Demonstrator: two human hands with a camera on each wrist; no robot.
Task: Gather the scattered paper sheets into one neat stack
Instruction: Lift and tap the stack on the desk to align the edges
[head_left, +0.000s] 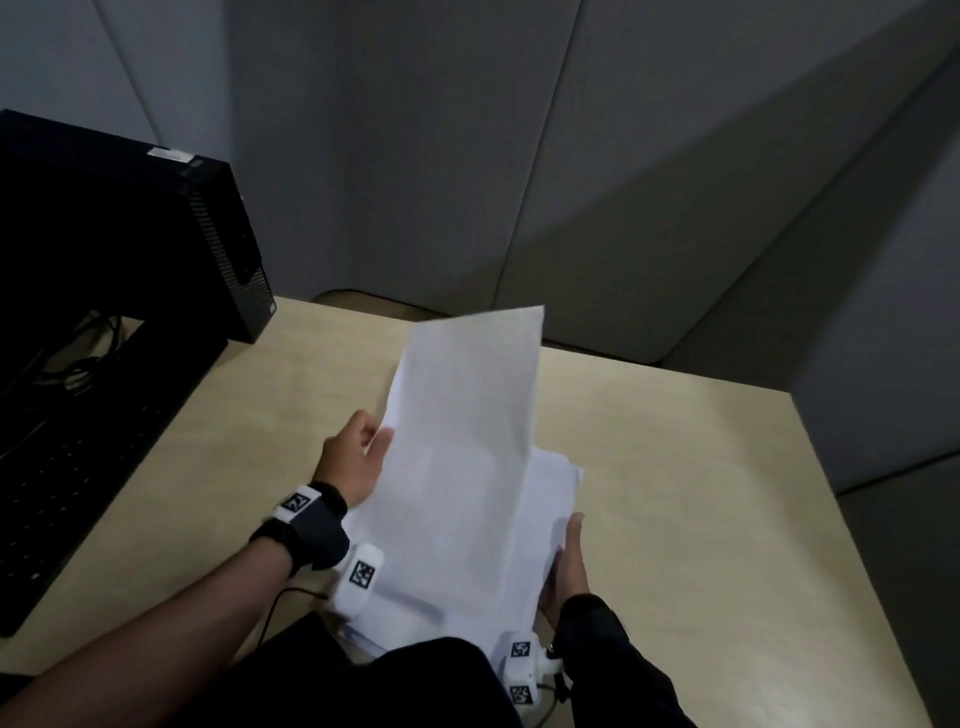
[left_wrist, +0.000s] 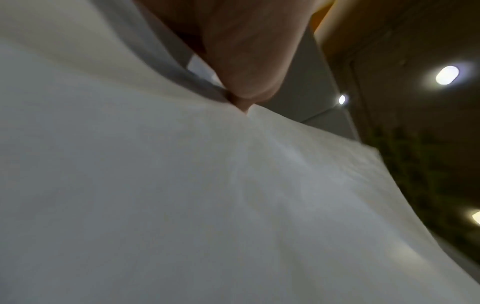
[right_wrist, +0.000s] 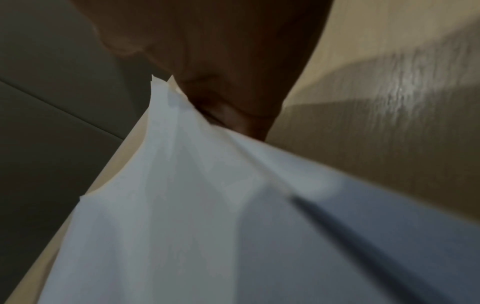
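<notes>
Near the worktop's (head_left: 675, 467) front edge, I see my left hand (head_left: 353, 457) pinching 1 raised sheet (head_left: 467, 415) over the paper stack (head_left: 550, 483), which my right hand (head_left: 569, 566) seems to grip. Gathering looks nearly done; squaring remains.

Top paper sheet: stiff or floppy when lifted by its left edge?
Probably floppy: the top sheet curves upward where the left hand holds it. Likely light. The pile under the right hand looks uneven, so sheets may slide.
</notes>
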